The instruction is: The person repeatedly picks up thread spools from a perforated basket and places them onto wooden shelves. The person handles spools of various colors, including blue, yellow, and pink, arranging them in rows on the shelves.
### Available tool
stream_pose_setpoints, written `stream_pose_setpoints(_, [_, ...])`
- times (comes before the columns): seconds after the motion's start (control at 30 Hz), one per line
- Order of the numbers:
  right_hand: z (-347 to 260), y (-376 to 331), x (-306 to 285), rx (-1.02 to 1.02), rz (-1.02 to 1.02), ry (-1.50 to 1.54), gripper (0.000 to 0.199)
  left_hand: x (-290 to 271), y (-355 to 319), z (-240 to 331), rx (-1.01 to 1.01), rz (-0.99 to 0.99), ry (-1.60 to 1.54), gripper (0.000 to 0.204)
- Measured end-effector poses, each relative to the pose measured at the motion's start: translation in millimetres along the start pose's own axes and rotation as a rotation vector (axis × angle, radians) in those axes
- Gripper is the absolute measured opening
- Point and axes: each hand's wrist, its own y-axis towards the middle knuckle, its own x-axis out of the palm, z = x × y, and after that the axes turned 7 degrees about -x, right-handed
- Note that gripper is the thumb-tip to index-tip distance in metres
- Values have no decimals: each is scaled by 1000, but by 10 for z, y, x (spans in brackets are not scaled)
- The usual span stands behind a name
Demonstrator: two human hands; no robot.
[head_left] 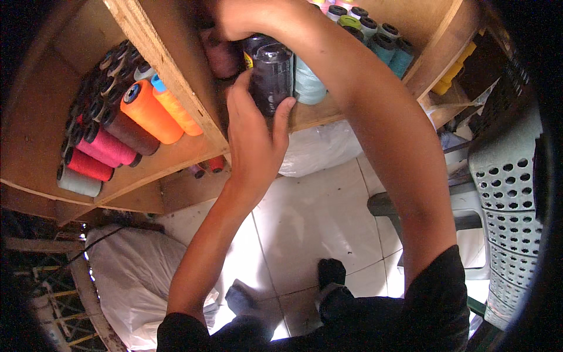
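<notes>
At the top centre of the frame the left hand point(253, 138) cups the dark thread spool point(271, 73) on the wooden shelf point(170, 70), the right hand point(234, 17) closed on its top; keep it upright beside the pale blue spool point(306, 82).

Your left hand point(255, 138) cups a black thread cone point(271, 76) in glossy clear plastic wrap. Just beside that grip, the shelf point(170, 76) is raw, matt plywood; below it lie smooth, shiny floor tiles point(316, 217).

A sewing workshop or thread store: wooden shelves point(176, 76) packed with coloured thread cones point(149, 111).
</notes>
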Motion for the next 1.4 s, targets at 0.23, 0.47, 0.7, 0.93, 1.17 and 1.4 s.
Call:
stream_pose_setpoints(0.23, [-110, -366, -466, -50, -211, 14, 51, -1, -9, -61, -70, 21, -121, 65])
stream_pose_setpoints(0.47, [87, -412, -409, -40, 165, 391, 36, 14, -20, 13, -99, 28, -111, 61])
stream_pose_setpoints(0.7, [401, -546, -141, -23, 845, 724, 35, 40, -35, 22, -138, -4, -163, 59])
stream_pose_setpoints(0.93, [738, -639, -173, -115, 993, 1142, 28, 28, -52, 20, -133, 27, -117, 63])
stream_pose_setpoints(1.17, [628, -1205, -361, -297, 852, 1440, 32, 29, -51, -24, 147, 176, 113, 66])
stream_pose_setpoints(1.4, [279, -1574, -637, 74, 500, 1120, 39, -220, -91, 412, 151, 33, -430, 70])
